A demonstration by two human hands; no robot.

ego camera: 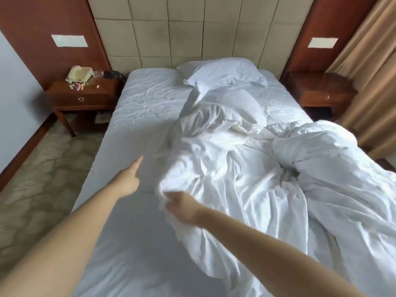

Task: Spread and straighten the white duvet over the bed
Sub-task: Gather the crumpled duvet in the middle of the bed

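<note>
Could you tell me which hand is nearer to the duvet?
The right hand is nearer: it grips the edge of the duvet. The left hand reaches over the bare sheet, beside the duvet and apart from it.

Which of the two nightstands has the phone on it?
The nightstand left of the bed, carrying a cream telephone and small scattered items. The other nightstand, by the curtain, shows nothing on top.
</note>
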